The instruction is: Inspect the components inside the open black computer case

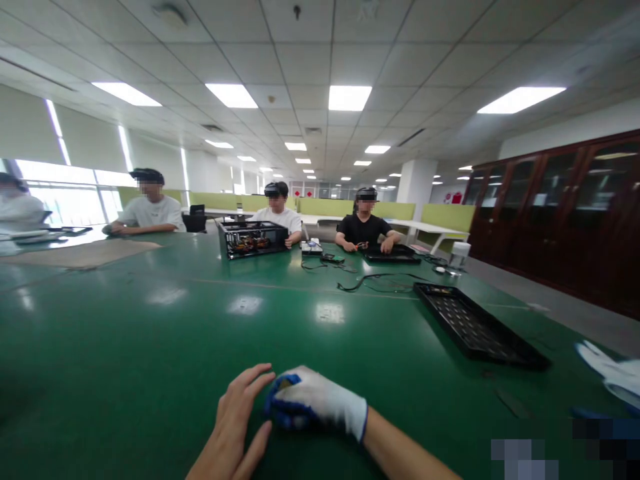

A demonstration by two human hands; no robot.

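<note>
My left hand (pixel 239 417) is bare, its fingers stretched out and apart, close beside the curled fingers of my right hand (pixel 305 403). A white work glove (pixel 333 397) with a blue-coated palm covers my right hand and ends at the wrist. Those gloved fingers are closed; a small brownish patch shows between them, too little to name. Both hands are over the near edge of the green table (pixel 150 360).
A long black tray-like panel (pixel 480 327) lies to the right, near another white glove (pixel 610 373). Across the table stand an open black metal case (pixel 255 239), cables (pixel 370 280) and a lidded clear jar (pixel 459 257). Several people sit on the far side; one handles a black panel (pixel 393 254).
</note>
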